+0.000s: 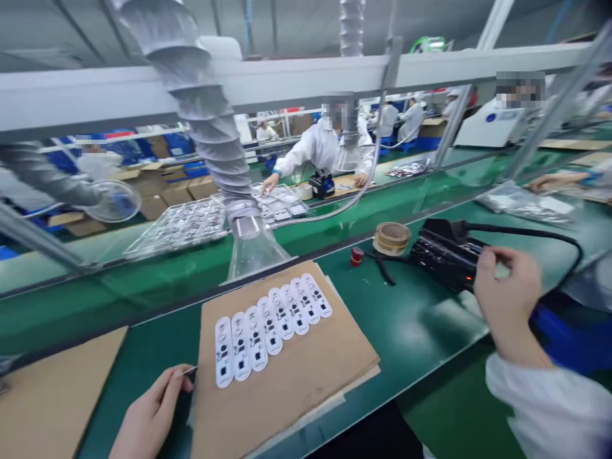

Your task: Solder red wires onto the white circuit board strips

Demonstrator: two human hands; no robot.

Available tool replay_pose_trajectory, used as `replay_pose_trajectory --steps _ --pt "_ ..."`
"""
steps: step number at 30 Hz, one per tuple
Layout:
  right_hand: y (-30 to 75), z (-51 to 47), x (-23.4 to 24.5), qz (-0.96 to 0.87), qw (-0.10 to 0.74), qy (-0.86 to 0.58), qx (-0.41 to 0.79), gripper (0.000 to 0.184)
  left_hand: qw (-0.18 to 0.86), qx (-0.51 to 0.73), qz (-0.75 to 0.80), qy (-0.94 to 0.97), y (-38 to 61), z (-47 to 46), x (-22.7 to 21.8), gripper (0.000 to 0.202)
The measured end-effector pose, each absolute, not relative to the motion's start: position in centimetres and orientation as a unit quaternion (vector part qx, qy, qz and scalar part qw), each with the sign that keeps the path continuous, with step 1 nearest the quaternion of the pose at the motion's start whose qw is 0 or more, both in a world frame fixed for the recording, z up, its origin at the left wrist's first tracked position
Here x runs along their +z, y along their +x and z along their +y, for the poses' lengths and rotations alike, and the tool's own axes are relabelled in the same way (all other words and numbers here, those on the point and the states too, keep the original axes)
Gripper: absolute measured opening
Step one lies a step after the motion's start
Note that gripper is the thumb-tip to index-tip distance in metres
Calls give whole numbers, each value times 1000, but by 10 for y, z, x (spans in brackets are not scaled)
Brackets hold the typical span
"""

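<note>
My left hand is closed in a pinch at the left edge of a brown cardboard sheet. A thin, light, wire-like piece sticks out from its fingertips. On the cardboard lies a slanting row of several white, rounded circuit boards with small dark parts. My right hand is raised at the right, thumb and fingers curled together, beside a black device with an orange light and a thick black cable. Whatever those fingers hold, if anything, is hidden.
A tape roll and a small red-topped container stand on the green bench. A clear fume hood hangs beyond the cardboard. Another cardboard sheet lies left. Across the line, a co-worker reaches toward trays.
</note>
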State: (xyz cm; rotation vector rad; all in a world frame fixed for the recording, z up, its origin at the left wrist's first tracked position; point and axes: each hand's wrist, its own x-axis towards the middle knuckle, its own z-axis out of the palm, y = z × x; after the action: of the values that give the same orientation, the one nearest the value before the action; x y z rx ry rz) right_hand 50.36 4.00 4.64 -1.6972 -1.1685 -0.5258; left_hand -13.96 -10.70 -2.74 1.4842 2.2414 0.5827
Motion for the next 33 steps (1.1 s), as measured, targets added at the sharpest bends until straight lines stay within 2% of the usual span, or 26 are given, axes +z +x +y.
replay_pose_trajectory --steps 1,2,4,7,10,13,18,24,31,33 --pt "483 32 30 -513 490 -682 -178 46 204 221 800 520 -134 -115 -25 59" --pt "460 22 14 -585 481 -646 -93 41 212 234 798 513 -128 -121 -23 60" --pt "410 2 -18 -713 381 -585 66 38 223 259 798 497 -116 -127 -19 61" --pt "347 -16 -50 -739 302 -593 111 45 215 304 802 467 -104 -122 -16 63" --pt "322 -16 -58 -694 323 -625 154 47 230 357 795 433 -94 -113 -12 67" --pt "325 -11 -52 -674 339 -624 201 44 290 387 779 399 -83 -108 -8 70" --pt "332 -17 -47 -607 388 -600 346 58 325 439 759 354 -71 -104 -2 63" --pt "325 -4 -47 -562 418 -592 399 61 320 462 750 350 -84 -83 -4 58" --pt "266 120 2 -624 399 -583 334 38 340 485 732 337 -124 35 10 40" --pt "245 156 11 -638 395 -573 331 36 338 486 728 345 -137 66 13 34"
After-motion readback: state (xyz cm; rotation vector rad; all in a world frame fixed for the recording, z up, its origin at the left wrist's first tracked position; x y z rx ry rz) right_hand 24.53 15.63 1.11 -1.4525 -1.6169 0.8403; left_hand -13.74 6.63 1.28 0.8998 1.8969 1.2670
